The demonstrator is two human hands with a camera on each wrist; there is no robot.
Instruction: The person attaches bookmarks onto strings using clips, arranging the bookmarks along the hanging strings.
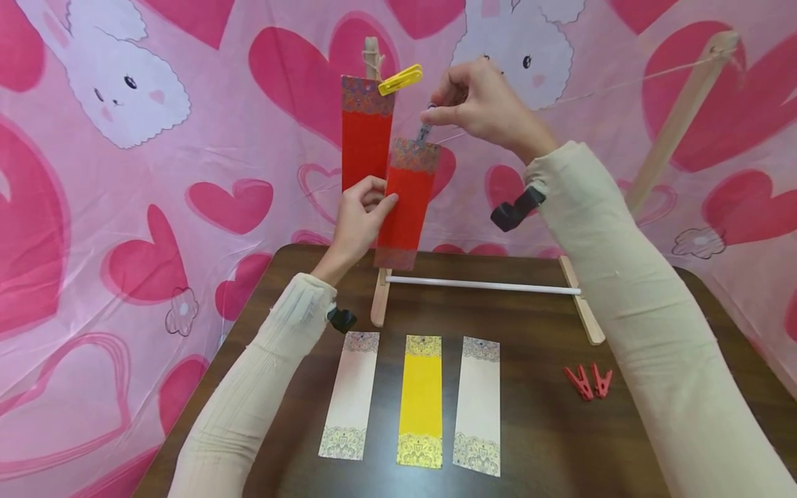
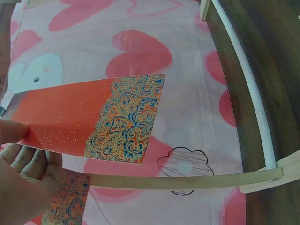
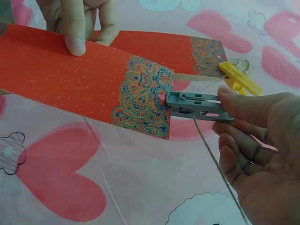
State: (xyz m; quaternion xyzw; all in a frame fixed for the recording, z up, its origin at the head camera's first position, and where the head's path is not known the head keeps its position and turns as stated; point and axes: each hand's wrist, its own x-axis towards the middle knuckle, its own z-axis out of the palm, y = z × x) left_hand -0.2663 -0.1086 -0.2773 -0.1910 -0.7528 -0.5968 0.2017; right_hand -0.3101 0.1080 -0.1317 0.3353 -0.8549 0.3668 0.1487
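Observation:
My left hand (image 1: 360,218) pinches a red paper bookmark (image 1: 407,207) by its side edge, thumb in front. Patterned bands of blue and gold cross both of its ends. At the top end, my right hand (image 1: 482,107) pinches a grey clothespin (image 3: 199,105) between thumb and fingers. The clothespin's tip meets the patterned end of the bookmark, and a thin string (image 3: 211,154) runs by the clothespin. Behind and to the left hangs another red bookmark (image 1: 367,145), with a yellow clothespin (image 1: 400,79) at its top corner.
A wooden frame has a left post (image 1: 371,59), a right post (image 1: 681,124) and a white crossbar (image 1: 486,284). On the table (image 1: 535,429) lie a yellow bookmark (image 1: 420,394), two white ones (image 1: 351,394) and two red clothespins (image 1: 580,382). A pink heart-print cloth (image 1: 212,90) hangs behind.

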